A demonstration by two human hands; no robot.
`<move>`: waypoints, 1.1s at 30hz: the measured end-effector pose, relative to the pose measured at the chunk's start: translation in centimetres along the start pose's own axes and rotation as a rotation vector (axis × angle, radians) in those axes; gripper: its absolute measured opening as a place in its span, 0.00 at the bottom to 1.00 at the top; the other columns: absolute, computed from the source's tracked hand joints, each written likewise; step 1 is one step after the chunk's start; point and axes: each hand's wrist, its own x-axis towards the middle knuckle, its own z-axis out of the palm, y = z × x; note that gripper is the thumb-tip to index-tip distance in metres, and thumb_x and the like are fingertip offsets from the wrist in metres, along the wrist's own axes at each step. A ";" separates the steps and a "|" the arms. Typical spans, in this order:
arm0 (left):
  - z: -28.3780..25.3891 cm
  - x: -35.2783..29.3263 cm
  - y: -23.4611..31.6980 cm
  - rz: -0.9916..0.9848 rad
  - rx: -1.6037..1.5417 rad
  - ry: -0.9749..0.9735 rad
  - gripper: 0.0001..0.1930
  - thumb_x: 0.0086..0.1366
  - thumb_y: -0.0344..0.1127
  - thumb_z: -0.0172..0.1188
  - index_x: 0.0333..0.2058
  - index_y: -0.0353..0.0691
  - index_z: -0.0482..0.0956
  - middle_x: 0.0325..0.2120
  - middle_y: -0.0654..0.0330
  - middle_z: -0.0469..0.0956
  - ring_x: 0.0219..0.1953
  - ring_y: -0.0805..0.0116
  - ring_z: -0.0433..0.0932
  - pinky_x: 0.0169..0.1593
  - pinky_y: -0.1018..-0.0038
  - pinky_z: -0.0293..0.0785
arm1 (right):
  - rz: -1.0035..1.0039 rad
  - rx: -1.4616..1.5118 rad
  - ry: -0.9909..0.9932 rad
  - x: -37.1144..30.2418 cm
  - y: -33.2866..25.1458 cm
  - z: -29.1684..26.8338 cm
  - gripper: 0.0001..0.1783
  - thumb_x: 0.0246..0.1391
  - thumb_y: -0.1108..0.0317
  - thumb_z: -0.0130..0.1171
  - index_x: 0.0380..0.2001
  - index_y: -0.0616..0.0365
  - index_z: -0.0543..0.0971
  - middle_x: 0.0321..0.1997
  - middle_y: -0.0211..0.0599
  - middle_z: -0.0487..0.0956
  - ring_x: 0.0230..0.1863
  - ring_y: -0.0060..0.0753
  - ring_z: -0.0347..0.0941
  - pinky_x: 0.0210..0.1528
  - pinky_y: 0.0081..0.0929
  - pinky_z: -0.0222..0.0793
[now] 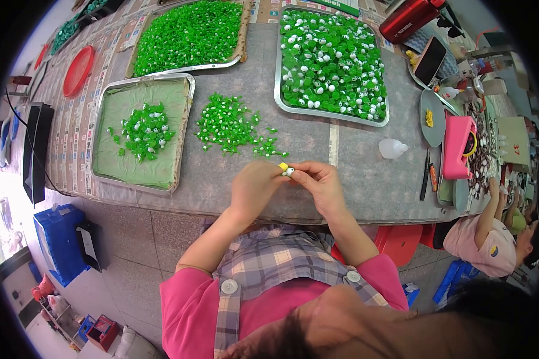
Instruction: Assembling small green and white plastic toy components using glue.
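The fingers of a person's left hand [251, 190] and right hand [322, 186] meet above the near part of a gray surface [308, 139], pinching between them a small white piece [288, 172] with black spots. Just beyond the hands lies a loose pile of small green-and-white pieces [226, 124], with a lined tray [111, 164] to its left holding a green-and-white cluster [147, 131]. Farther off stand a far-left tray [244, 36] full of green pieces [188, 33] and a far-right tray [332, 117] heaped with green and white ones.

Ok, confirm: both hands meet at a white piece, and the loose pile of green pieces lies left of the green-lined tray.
Not left: the head view shows the loose pile of green pieces right of the green-lined tray. The rest holds.
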 end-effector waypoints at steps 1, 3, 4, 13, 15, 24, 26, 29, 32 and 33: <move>-0.2 -0.3 -0.4 -0.049 -0.020 0.001 0.07 0.40 0.24 0.59 0.22 0.35 0.72 0.20 0.60 0.71 0.23 0.68 0.70 0.26 0.78 0.65 | 0.047 -0.031 -0.033 0.2 0.0 0.0 0.10 0.43 0.74 0.53 0.33 0.62 0.74 0.28 0.31 0.74 0.30 0.16 0.67 0.34 0.12 0.62; -0.7 -1.0 -1.9 -0.173 -0.146 0.117 0.07 0.41 0.25 0.59 0.23 0.36 0.73 0.20 0.61 0.71 0.23 0.71 0.69 0.28 0.79 0.65 | -0.005 -0.051 -0.007 0.9 -0.9 -0.2 0.10 0.43 0.75 0.52 0.32 0.63 0.74 0.30 0.33 0.74 0.30 0.18 0.68 0.34 0.13 0.63; -1.1 -1.2 -3.0 -0.246 -0.253 0.229 0.07 0.42 0.26 0.59 0.23 0.37 0.74 0.19 0.62 0.71 0.23 0.72 0.69 0.28 0.79 0.65 | -0.062 -0.072 0.026 1.3 -1.5 -0.7 0.09 0.43 0.75 0.51 0.32 0.63 0.74 0.31 0.35 0.74 0.30 0.19 0.68 0.34 0.14 0.64; -9.1 0.6 -7.5 -0.224 0.447 0.817 0.17 0.44 0.25 0.59 0.36 0.34 0.69 0.31 0.59 0.69 0.34 0.72 0.67 0.38 0.78 0.63 | -0.590 -1.196 -0.037 3.9 -0.7 -0.6 0.10 0.33 0.69 0.57 0.25 0.57 0.72 0.20 0.35 0.66 0.28 0.39 0.63 0.33 0.30 0.59; -7.4 0.2 -7.5 -0.232 0.257 0.733 0.17 0.45 0.25 0.58 0.37 0.34 0.68 0.31 0.59 0.69 0.35 0.71 0.67 0.39 0.78 0.63 | -0.613 -1.252 -0.039 4.0 -0.3 -0.5 0.11 0.32 0.69 0.57 0.25 0.57 0.72 0.19 0.34 0.66 0.27 0.39 0.63 0.33 0.30 0.59; 0.5 -0.1 -1.4 -0.691 -0.968 -0.109 0.08 0.52 0.26 0.51 0.33 0.34 0.71 0.26 0.63 0.72 0.28 0.78 0.69 0.33 0.83 0.66 | -0.370 -0.360 -0.149 1.2 -2.4 -1.6 0.07 0.37 0.75 0.56 0.25 0.57 0.77 0.20 0.29 0.69 0.24 0.19 0.62 0.25 0.15 0.57; 1.0 0.0 -1.1 -0.759 -1.143 -0.251 0.08 0.53 0.28 0.51 0.32 0.34 0.70 0.26 0.63 0.71 0.27 0.78 0.69 0.33 0.82 0.67 | -0.339 -0.385 -0.129 0.7 -2.3 -1.5 0.10 0.36 0.77 0.56 0.27 0.55 0.77 0.20 0.26 0.67 0.24 0.18 0.61 0.25 0.15 0.56; 1.6 0.0 -0.7 -0.787 -1.440 -0.297 0.07 0.54 0.30 0.49 0.31 0.33 0.70 0.25 0.61 0.71 0.25 0.76 0.69 0.30 0.82 0.67 | -0.335 -0.396 -0.039 0.2 -1.9 -1.0 0.10 0.36 0.77 0.56 0.28 0.54 0.78 0.19 0.26 0.67 0.24 0.18 0.61 0.26 0.14 0.56; 1.9 0.2 -0.7 -0.853 -1.361 -0.303 0.06 0.54 0.28 0.49 0.31 0.34 0.69 0.24 0.61 0.71 0.24 0.75 0.68 0.30 0.82 0.67 | -0.447 -0.621 0.038 -0.3 -1.5 -0.9 0.11 0.38 0.77 0.54 0.30 0.56 0.77 0.19 0.26 0.66 0.23 0.19 0.61 0.26 0.15 0.56; 1.9 0.3 -0.6 -0.852 -1.371 -0.287 0.05 0.53 0.27 0.49 0.30 0.35 0.69 0.24 0.62 0.71 0.24 0.76 0.69 0.29 0.82 0.67 | -0.447 -0.624 0.049 -0.4 -1.5 -1.2 0.11 0.38 0.77 0.54 0.30 0.56 0.77 0.19 0.26 0.66 0.23 0.19 0.61 0.26 0.15 0.56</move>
